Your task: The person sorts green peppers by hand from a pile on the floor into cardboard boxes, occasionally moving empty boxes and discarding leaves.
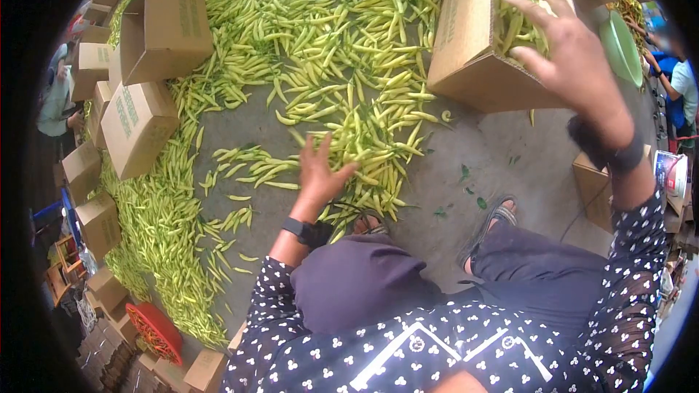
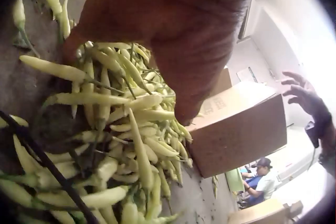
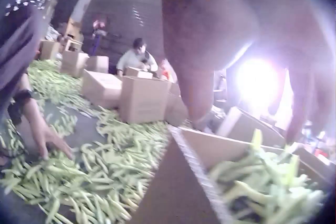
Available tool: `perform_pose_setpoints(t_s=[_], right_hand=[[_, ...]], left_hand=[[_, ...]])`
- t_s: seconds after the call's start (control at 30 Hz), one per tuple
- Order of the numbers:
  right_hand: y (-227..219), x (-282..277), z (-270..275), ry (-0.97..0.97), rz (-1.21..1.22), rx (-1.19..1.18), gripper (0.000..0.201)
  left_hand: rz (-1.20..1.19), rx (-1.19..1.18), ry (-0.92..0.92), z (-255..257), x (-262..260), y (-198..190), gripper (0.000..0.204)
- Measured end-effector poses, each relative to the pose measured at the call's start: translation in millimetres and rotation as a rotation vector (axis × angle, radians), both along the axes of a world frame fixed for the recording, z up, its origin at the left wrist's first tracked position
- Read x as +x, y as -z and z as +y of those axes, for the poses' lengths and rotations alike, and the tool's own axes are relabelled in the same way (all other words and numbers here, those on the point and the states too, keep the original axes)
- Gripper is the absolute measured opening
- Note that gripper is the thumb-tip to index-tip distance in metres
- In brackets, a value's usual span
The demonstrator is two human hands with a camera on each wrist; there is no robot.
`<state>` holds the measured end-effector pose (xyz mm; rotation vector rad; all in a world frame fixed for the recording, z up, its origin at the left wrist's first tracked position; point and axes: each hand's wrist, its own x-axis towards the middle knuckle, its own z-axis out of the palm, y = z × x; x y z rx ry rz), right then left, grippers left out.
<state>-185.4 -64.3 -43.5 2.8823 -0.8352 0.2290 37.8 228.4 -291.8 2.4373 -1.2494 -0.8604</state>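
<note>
My left hand (image 1: 320,176) reaches down to the pale green chili peppers (image 1: 368,131) on the floor, its thumb and fingers spread over the pile. In the left wrist view the left hand (image 2: 173,24) arches over the peppers (image 2: 139,124), fingertips right at them. The right hand (image 1: 571,58) is above the open top of a cardboard box (image 1: 466,25), with its fingers apart. Peppers (image 3: 268,187) lie inside that box, as the right wrist view shows. Part of the box's opening is hidden behind the right hand.
More cardboard boxes (image 1: 166,29) line the left side among the peppers. A green basin (image 1: 621,49) stands at the right, near another person (image 1: 681,80). At the lower left is a red basket (image 1: 154,333). My sandaled foot (image 1: 495,225) rests on the grey floor.
</note>
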Motion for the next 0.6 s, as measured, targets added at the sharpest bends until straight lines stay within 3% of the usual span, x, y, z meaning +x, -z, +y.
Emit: perform_pose_setpoints(t_s=[0.03,0.07,0.1,0.13,0.2,0.27,0.33,0.4,0.47,0.53,0.6], right_hand=[[4.9,11.7,22.2,-0.087,-0.093,0.182,0.063],[16.7,21.1,44.7,-0.174,-0.186,0.364,0.066],[34.7,29.2,67.8,-0.180,-0.137,0.482,0.075],[58.4,29.5,90.9,-0.185,-0.089,0.595,0.085],[125.8,15.1,126.6,-0.033,0.051,0.730,0.105],[176.1,2.4,145.4,0.176,0.337,0.874,0.113],[215.1,-3.3,164.7,0.225,0.316,0.821,0.115],[236.9,5.2,171.6,0.269,0.289,0.767,0.116],[253.7,19.2,177.8,0.306,0.116,0.716,0.113],[255.4,39.4,162.9,0.319,0.021,0.802,0.106],[263.9,59.3,147.8,0.332,-0.122,0.842,0.100]], left_hand=[[0.007,0.004,0.000,-1.2,-8.5,-7.2,0.089],[0.063,-0.144,0.018,-2.9,-15.0,-17.1,0.094],[0.120,-0.288,0.032,-0.7,-19.1,-22.0,0.099],[0.126,-0.286,0.028,7.9,-22.5,-23.4,0.099],[-0.034,-0.127,0.084,28.0,-28.8,-28.2,0.112],[-0.044,-0.010,0.104,51.8,-37.5,-27.5,0.120],[-0.042,0.183,0.103,69.8,-52.0,-16.8,0.123],[-0.038,0.121,0.060,64.5,-48.4,-15.4,0.124],[-0.025,0.167,0.197,50.1,-37.1,-24.8,0.124],[-0.017,0.114,0.227,40.3,-27.9,-15.5,0.123],[-0.064,-0.116,0.279,18.3,-16.7,0.0,0.119]])
